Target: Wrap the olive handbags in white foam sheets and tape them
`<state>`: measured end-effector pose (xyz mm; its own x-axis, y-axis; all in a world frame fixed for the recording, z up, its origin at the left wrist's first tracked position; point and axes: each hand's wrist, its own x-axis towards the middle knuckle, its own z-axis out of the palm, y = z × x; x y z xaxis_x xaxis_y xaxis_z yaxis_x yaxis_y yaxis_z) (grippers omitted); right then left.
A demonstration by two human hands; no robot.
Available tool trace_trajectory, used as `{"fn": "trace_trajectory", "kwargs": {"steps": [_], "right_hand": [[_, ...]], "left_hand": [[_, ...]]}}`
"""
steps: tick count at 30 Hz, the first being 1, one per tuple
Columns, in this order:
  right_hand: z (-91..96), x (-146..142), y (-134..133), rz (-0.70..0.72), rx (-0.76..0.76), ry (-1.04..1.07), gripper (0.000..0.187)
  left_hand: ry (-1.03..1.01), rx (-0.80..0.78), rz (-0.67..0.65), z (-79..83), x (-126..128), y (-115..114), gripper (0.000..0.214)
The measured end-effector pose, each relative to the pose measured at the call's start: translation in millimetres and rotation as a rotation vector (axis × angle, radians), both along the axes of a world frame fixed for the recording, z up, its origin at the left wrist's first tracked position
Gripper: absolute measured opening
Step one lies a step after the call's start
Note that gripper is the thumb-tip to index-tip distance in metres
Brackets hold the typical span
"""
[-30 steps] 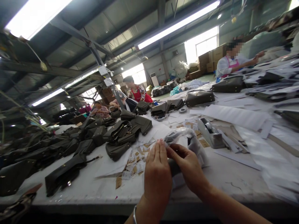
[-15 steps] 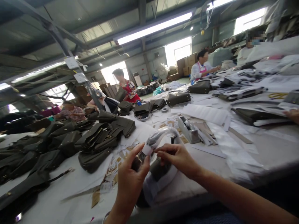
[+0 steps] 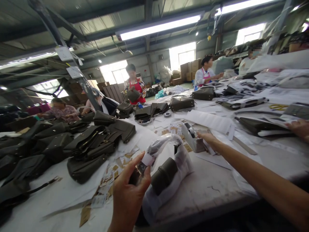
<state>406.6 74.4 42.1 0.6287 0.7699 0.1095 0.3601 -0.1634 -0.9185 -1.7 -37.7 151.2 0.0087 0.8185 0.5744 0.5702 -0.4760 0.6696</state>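
My left hand (image 3: 129, 187) is closed around the strap of a dark olive bag (image 3: 165, 175), with thumb and fingers on a part banded in white wrapping (image 3: 147, 159). Clear plastic and pale foam sheeting (image 3: 184, 161) surround the bag, which leans at the table's front edge. My right hand (image 3: 209, 139) reaches across to the grey tape dispenser (image 3: 192, 137), its fingertips together at the dispenser's near right end. Whatever sits between those fingertips is too small to make out.
Many dark bags (image 3: 88, 166) are heaped at the left. Loose tags (image 3: 106, 180) lie beside my left hand, and white foam sheets (image 3: 210, 120) behind the dispenser. Another person's hand (image 3: 299, 127) rests at the right edge. Several people work across the table (image 3: 205, 180).
My right hand has left the wrapped strap and moved forward and right to the tape dispenser. My left hand keeps its hold on the strap. The view has shifted slightly.
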Motion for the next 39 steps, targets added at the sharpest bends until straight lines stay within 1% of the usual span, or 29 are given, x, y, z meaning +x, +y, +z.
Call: {"fn": "trace_trajectory", "kwargs": {"steps": [2, 4, 8, 10, 13, 16, 18, 19, 21, 23, 24, 26, 29, 31, 32, 34, 36, 39], "right_hand": [[-0.4, -0.4, -1.5, 0.018, -0.005, 0.099, 0.045], [1.4, -2.0, -7.8, 0.038, 0.028, 0.158, 0.047], [0.4, -12.2, -32.1, 0.064, 0.117, 0.236, 0.044], [-6.4, -20.0, -44.9, 0.053, 0.117, 0.350, 0.043], [-23.3, -29.0, -56.4, 0.015, 0.102, 0.518, 0.040], [-39.5, -31.2, -58.7, -0.028, 0.093, 0.551, 0.033], [-44.4, -32.0, -60.0, -0.047, 0.087, 0.556, 0.031], [-43.9, -33.9, -62.1, -0.049, 0.087, 0.555, 0.031], [-34.9, -44.2, -70.4, -0.027, 0.102, 0.549, 0.035], [-14.4, -65.7, -84.7, 0.074, 0.149, 0.507, 0.044], [-0.3, -80.4, -93.7, 0.160, 0.184, 0.467, 0.047], [32.7, -114.6, -113.2, 0.363, 0.244, 0.385, 0.045], [80.0, -166.5, -137.8, 0.575, 0.279, 0.403, 0.038], [100.2, -195.0, -145.2, 0.679, 0.285, 0.441, 0.036], [105.8, -206.5, -145.6, 0.717, 0.289, 0.456, 0.035], [109.4, -223.9, -141.0, 0.757, 0.311, 0.460, 0.034], [106.5, -234.0, -133.2, 0.756, 0.333, 0.432, 0.033], [100.9, -238.8, -124.9, 0.741, 0.329, 0.367, 0.031]], "left_hand": [[0.001, -0.004, 0.003, -1.5, -1.0, 0.9, 0.037], [-0.006, -0.002, 0.000, -1.4, -0.8, 0.3, 0.037], [-0.026, -0.031, 0.022, 2.4, 3.3, -4.0, 0.037], [-0.030, -0.045, 0.034, 3.8, 4.8, -5.4, 0.037], [-0.017, -0.031, 0.028, 2.8, 4.0, -4.4, 0.037], [0.003, -0.008, 0.019, 0.4, 0.8, -1.5, 0.039], [0.003, -0.011, 0.020, 0.0, -0.8, -0.1, 0.039], [0.000, -0.017, 0.020, 0.3, -1.1, 0.3, 0.038], [-0.008, -0.030, 0.016, 1.7, -0.5, 0.5, 0.038], [-0.017, -0.037, 0.004, 3.7, 1.3, 0.1, 0.037], [-0.022, -0.034, -0.005, 4.6, 2.6, -0.1, 0.037], [-0.028, -0.021, -0.029, 5.9, 5.6, -0.6, 0.036], [-0.030, 0.001, -0.051, 6.2, 9.6, -2.1, 0.035], [-0.037, 0.003, -0.062, 5.4, 11.4, -4.3, 0.035], [-0.043, 0.001, -0.073, 4.9, 12.0, -5.7, 0.035], [-0.058, 0.004, -0.102, 4.1, 12.7, -8.9, 0.036], [-0.070, 0.013, -0.120, 3.8, 12.7, -11.9, 0.036], [-0.073, 0.017, -0.111, 3.8, 11.6, -15.3, 0.037]]}}
